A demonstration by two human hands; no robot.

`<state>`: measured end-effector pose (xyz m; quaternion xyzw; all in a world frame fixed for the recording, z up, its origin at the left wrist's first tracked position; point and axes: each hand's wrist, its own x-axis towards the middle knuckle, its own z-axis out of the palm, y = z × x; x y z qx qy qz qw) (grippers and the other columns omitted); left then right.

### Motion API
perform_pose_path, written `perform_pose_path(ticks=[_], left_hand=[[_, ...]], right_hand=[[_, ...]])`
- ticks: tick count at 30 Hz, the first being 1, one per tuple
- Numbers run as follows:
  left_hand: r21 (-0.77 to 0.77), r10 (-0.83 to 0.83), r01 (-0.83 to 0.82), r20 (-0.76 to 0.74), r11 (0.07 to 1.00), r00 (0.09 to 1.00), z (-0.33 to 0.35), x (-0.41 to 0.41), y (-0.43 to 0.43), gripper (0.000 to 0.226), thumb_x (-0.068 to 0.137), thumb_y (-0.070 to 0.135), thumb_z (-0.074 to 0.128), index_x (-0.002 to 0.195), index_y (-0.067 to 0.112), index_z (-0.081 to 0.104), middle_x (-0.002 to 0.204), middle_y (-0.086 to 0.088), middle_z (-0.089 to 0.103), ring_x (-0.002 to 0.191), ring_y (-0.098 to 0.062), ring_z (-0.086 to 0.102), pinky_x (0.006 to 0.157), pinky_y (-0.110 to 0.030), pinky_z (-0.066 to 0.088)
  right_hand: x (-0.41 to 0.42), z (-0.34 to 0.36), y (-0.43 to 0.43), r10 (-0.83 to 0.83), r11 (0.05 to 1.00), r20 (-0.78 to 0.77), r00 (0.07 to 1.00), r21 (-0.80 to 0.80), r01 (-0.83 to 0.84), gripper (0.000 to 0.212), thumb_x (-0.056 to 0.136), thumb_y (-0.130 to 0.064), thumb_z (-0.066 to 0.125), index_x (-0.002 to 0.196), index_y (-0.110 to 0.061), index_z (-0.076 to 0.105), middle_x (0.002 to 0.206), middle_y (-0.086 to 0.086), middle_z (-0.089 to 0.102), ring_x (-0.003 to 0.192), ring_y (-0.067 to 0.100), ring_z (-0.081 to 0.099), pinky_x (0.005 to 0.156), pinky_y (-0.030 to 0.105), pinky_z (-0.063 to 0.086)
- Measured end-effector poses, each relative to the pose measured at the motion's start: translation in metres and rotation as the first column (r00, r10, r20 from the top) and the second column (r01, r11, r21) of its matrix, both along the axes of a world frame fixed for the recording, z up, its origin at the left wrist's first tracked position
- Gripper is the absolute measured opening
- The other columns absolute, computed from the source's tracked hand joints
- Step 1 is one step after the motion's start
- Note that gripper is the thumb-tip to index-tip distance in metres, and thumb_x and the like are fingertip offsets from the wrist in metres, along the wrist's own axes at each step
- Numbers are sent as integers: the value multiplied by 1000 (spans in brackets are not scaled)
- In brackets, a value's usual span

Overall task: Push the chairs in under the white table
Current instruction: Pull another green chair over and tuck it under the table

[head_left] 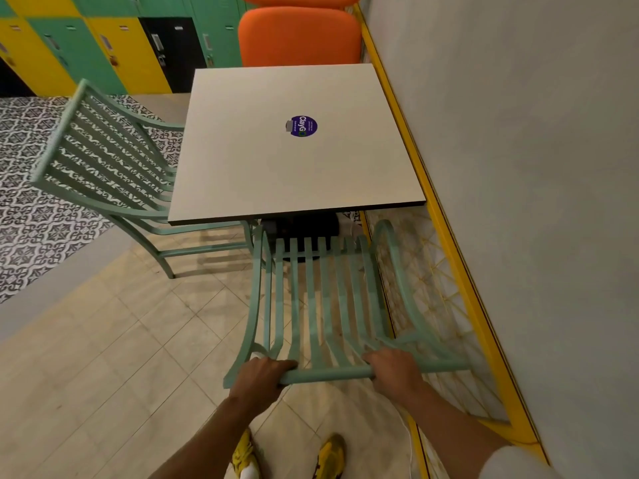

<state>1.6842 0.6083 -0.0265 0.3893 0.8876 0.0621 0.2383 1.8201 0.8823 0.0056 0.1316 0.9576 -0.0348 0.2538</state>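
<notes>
A square white table with a round purple sticker stands against the right wall. Directly below me is a mint green slatted chair; its seat front reaches just under the table's near edge. My left hand and my right hand both grip the top rail of its backrest. A second mint green chair stands at the table's left side, its seat partly under the tabletop and its back angled outward.
An orange upholstered seat sits behind the table's far edge. Green, yellow and black lockers line the back. A grey wall with a yellow frame runs along the right. Patterned floor tiles lie left.
</notes>
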Motion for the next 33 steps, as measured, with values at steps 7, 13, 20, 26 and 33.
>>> perform_pose_path(ticks=[7, 13, 20, 26, 33], left_hand=[[6, -6, 6, 1, 1000, 1000, 1, 7, 11, 40, 104, 43, 63, 144, 43, 61, 113, 8, 77, 100, -12, 73, 88, -29, 55], [41, -22, 18, 91, 999, 996, 7, 1, 8, 38, 101, 52, 64, 138, 42, 63, 118, 11, 76, 104, -9, 70, 92, -29, 55], [17, -64, 62, 127, 998, 990, 21, -7, 0, 76, 89, 81, 55, 149, 35, 56, 130, 9, 70, 113, -11, 67, 93, -31, 57], [-33, -102, 108, 155, 994, 983, 46, -33, -1, 93, 82, 92, 49, 155, 34, 48, 143, 5, 65, 121, -16, 65, 94, -33, 57], [-3, -88, 89, 116, 996, 989, 72, -114, -42, 78, 94, 83, 44, 154, 34, 49, 151, 6, 61, 126, -16, 65, 99, -37, 57]], right_hand=[[3, 7, 9, -20, 999, 31, 999, 44, 19, 35, 98, -23, 63, 130, -34, 70, 121, -4, 75, 115, 24, 70, 91, 38, 57], [1, 12, 5, -42, 997, 46, 998, 62, 39, 35, 102, -26, 61, 135, -37, 69, 124, -4, 75, 119, 22, 69, 98, 37, 52], [0, 27, 9, -93, 992, 168, 981, -66, 105, 51, 94, -67, 62, 130, -32, 67, 128, -4, 73, 120, 24, 67, 107, 44, 46], [-9, 48, 1, -120, 960, 297, 947, -208, 187, 96, 86, -88, 55, 160, -27, 45, 164, 2, 49, 149, 28, 46, 122, 53, 34], [-70, 68, -52, -208, 913, 175, 962, -319, 255, 107, 88, -92, 44, 167, -22, 32, 171, 4, 38, 154, 27, 40, 124, 48, 34]])
